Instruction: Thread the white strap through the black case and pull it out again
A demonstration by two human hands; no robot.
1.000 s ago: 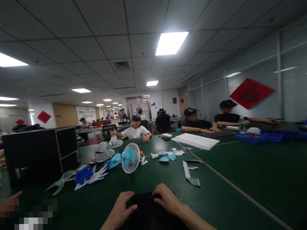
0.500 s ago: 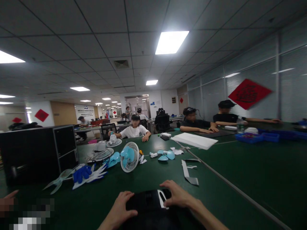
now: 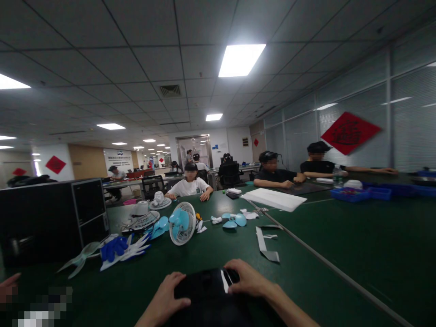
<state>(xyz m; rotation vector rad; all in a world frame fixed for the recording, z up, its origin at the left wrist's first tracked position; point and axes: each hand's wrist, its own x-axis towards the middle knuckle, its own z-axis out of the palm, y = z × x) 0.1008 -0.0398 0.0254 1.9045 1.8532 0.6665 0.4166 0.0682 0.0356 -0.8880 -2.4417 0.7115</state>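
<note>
A black, boxy object (image 3: 200, 290) with a smooth dark top is at the table's near edge; its exact kind is too dark to tell. My left hand (image 3: 167, 295) grips its left side, fingers over the far corner and thumb on top. My right hand (image 3: 250, 279) holds the far right corner, its thumb beside a white patch (image 3: 225, 280) on the object. That hand hides part of the patch and the corner. The near part of the object fades into shadow.
Beyond lie a fan head (image 3: 183, 224), blue fan blades (image 3: 234, 220), blue-and-white gloves (image 3: 115, 250) and grey strips (image 3: 264, 245) on the green table (image 3: 218, 247). A black computer case (image 3: 41, 222) stands left. Another person's hand (image 3: 9, 282) shows at the left edge. Several people sit beyond.
My right hand's fingers have drawn in closer around the object's far right corner, and less of the white patch shows. Across the table, the seated person's raised hand has come down.
</note>
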